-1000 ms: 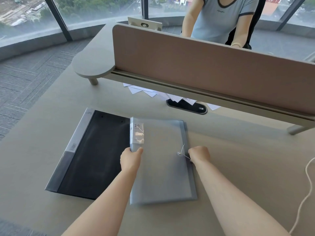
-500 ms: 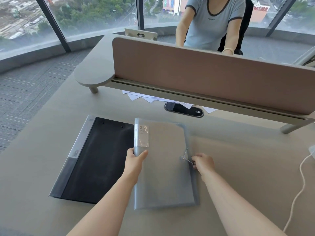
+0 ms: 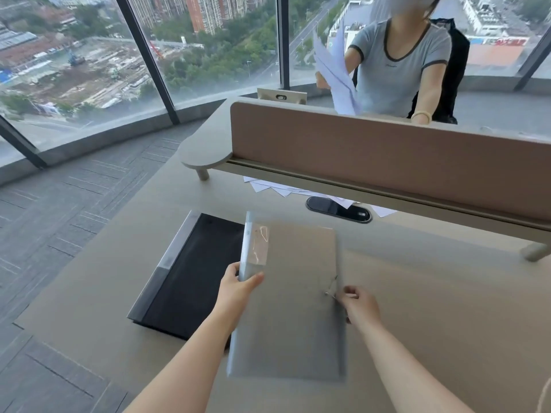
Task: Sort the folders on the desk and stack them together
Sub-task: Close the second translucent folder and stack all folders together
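A translucent grey folder (image 3: 295, 305) with an elastic string clasp is held a little above the desk (image 3: 441, 308), its left edge overlapping a black folder (image 3: 190, 272) that lies flat to the left. My left hand (image 3: 237, 286) grips the grey folder's spine edge, thumb on top. On the folder's right edge, my right hand (image 3: 359, 304) pinches at the string clasp. The black folder has a grey spine strip along its left side.
A brown divider panel (image 3: 387, 162) closes off the desk's far side, with loose white papers (image 3: 277, 187) and a black cable grommet (image 3: 338, 210) below it. A person (image 3: 402, 64) sits beyond it holding sheets. The desk's left edge drops to carpet.
The view has tilted up and the grey folder has lifted slightly off the desk, blurred by motion. Both hands keep their hold. The person opposite has raised some sheets of paper.
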Demonstrator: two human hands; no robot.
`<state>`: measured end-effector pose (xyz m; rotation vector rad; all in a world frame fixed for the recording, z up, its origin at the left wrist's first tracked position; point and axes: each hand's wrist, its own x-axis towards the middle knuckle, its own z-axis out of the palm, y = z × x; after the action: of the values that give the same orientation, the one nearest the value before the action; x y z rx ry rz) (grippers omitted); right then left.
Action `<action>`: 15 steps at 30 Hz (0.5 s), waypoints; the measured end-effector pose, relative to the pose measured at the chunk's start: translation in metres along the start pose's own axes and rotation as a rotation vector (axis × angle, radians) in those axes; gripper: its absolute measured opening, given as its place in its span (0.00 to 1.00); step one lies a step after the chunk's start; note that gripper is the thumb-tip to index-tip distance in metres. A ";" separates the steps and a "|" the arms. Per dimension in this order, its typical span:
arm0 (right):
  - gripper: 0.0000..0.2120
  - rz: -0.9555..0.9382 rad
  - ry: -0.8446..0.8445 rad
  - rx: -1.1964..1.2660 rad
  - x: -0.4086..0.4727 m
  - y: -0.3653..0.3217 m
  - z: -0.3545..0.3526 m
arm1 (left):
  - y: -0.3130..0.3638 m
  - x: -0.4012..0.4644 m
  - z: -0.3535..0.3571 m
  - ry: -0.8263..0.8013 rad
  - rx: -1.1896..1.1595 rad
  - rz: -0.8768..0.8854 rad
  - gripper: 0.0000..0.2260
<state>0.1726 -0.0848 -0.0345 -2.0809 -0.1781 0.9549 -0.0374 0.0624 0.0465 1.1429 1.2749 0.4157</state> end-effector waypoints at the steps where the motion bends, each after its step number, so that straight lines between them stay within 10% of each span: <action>1: 0.06 -0.008 -0.015 0.001 -0.003 -0.002 0.004 | 0.001 -0.003 -0.005 0.014 -0.003 0.001 0.16; 15: 0.06 -0.021 -0.004 0.038 -0.022 -0.059 0.125 | 0.024 0.060 -0.124 0.050 0.074 0.085 0.10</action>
<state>0.0832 0.0226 -0.0261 -2.0392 -0.1818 0.9430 -0.1217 0.1744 0.0507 1.2591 1.2974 0.4656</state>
